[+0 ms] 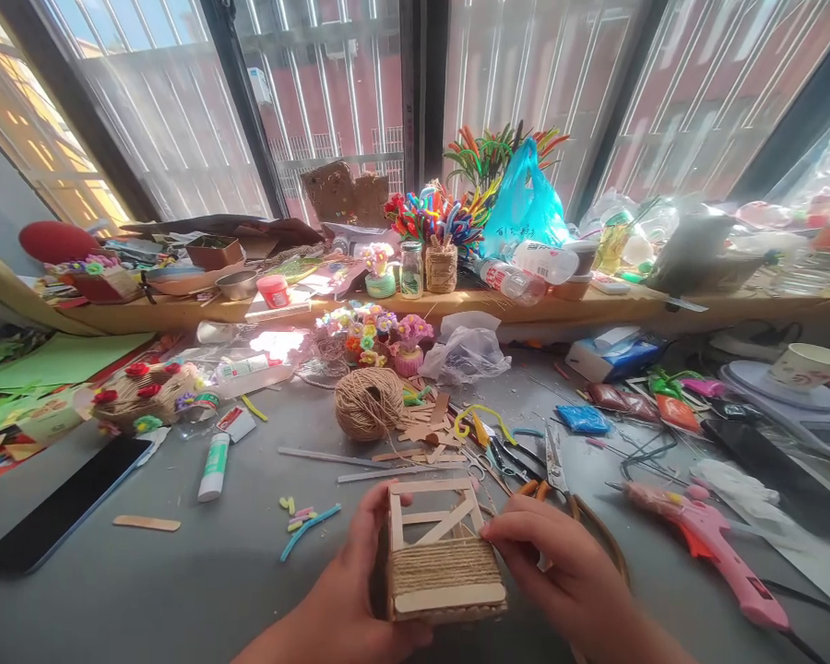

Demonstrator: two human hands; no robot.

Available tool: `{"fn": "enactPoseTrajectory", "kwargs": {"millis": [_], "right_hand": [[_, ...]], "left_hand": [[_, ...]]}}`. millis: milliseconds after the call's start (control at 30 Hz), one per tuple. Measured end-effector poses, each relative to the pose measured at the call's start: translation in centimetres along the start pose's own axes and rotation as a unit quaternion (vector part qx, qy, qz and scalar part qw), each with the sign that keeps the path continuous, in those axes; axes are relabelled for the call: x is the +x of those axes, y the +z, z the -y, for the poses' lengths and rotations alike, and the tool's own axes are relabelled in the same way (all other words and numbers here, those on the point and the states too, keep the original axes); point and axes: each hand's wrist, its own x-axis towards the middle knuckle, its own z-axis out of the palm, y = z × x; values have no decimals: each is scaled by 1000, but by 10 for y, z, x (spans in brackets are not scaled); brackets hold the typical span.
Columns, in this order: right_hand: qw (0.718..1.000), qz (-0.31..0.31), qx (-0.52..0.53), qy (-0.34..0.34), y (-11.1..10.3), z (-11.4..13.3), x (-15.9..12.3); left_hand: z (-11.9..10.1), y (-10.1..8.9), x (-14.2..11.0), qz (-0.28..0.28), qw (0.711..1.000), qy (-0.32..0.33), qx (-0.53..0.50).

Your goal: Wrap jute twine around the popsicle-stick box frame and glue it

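Note:
A small craft box [443, 563] made of wooden sticks, its lower half wrapped in brown twine, sits low in the middle of the head view. My left hand [349, 590] is closed around its left side. My right hand [560, 563] grips its right side, with thumb and fingers pinched at the top edge of the twine wrapping. A twine ball [369, 402] lies farther back on the grey table [180, 590].
A pink glue gun [705, 539] lies at the right, scissors [518, 461] and loose wooden sticks [415, 452] behind the box. A phone [62, 503] and glue tube [214, 466] lie at the left. The window ledge [456, 304] holds jars, flowers and bags.

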Motion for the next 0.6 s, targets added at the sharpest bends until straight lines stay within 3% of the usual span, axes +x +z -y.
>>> {"fn": "enactPoseTrajectory", "kwargs": {"millis": [133, 333, 500, 600], "right_hand": [[1000, 6, -5, -15, 1, 4, 0], [1000, 14, -26, 3, -2, 11, -1], [999, 6, -26, -31, -3, 9, 0], [999, 18, -31, -39, 0, 5, -1]], "left_hand": [[-9, -6, -6, -11, 996, -24, 86], [-11, -10, -5, -23, 990, -36, 131], [-30, -15, -5, -22, 988, 10, 155], [-51, -11, 0, -46, 974, 90, 203]]}}
